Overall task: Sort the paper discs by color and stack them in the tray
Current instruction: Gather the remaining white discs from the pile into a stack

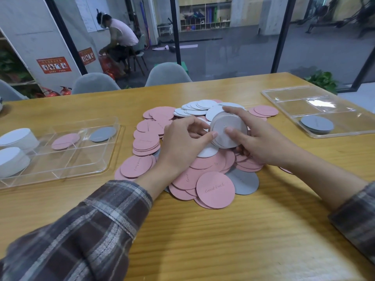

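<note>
Both hands gripped one short stack of white discs, which was held on edge and tilted just above the middle of the loose pile on the desk. The left hand curled its fingers over the stack's left rim, with its thumb tip against the near face. The right hand wrapped round the right side, its thumb also laid on that face. The pile beneath was mostly pink, with a fan of white discs at the far side and a grey disc showing at the near right edge. A clear tray lay to the left of the pile, apart from it. It held a pink disc in one compartment and a grey one in the next. Two tall white stacks stood at its left end, seemingly inside it, though the frame edge made that hard to judge. A second clear tray lay far right, with a low stack of grey discs in its near compartment. Plaid sleeves covered both forearms, and grey chairs stood behind the desk
</note>
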Demonstrator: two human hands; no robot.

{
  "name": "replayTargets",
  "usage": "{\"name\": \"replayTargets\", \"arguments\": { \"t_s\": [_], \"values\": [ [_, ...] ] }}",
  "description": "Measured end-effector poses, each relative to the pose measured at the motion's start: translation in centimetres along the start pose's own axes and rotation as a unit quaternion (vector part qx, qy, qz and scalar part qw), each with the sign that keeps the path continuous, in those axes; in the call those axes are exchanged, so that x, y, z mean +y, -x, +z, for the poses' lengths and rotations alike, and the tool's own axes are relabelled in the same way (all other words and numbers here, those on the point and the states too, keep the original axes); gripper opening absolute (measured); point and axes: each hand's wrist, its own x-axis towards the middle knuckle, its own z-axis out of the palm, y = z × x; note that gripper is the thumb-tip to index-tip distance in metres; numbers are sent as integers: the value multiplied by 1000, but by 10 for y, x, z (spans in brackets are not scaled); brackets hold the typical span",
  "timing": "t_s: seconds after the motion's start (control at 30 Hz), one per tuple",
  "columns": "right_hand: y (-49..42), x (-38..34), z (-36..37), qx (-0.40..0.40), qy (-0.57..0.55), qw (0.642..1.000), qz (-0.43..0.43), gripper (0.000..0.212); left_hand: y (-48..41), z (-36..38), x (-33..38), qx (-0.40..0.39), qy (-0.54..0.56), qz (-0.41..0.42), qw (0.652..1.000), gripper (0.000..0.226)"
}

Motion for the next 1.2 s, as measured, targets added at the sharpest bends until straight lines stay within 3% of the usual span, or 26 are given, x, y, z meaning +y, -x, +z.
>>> {"name": "replayTargets", "arguments": {
  "t_s": [0.1, 0.23, 0.43, 0.67, 0.73, 0.83, 0.93, 1.07, 1.2],
  "values": [
    [1, -3, 1, -2, 37, 999, 2, 59, 0, -2, 0, 0, 5, -14, 1000, 18],
    [2, -6, 2, 1, 64, 998, -10, 62, 1, -1, 1, -8, 0, -39, 999, 40],
    [1, -7, 3, -10, 92, 996, -11, 65, 2, -2, 3, -40, 73, -78, 993, 21],
    [0, -5, 0, -11, 114, 993, -6, 64, 1, -4, 3, -59, 95, -48, 993, 19],
    [0, -3, -1, -2, 109, 994, -8, 62, -1, -8, 4, -39, 44, -10, 998, 17],
    [0, -1, -2, 13, 107, 994, -9, 61, -7, -17, -3, -33, -143, 66, 987, 12],
    [0, 0, -1, 20, 111, 994, -4, 63, -6, -26, -14, -90, -252, 44, 962, 42],
    [0, -1, -1, 26, 105, 994, -2, 63, -5, -30, -17, -110, -255, 57, 959, 67],
    [0, -1, -2, 31, 89, 996, 6, 62, -3, -28, -18, -120, -207, 72, 968, 59]
  ]
}}
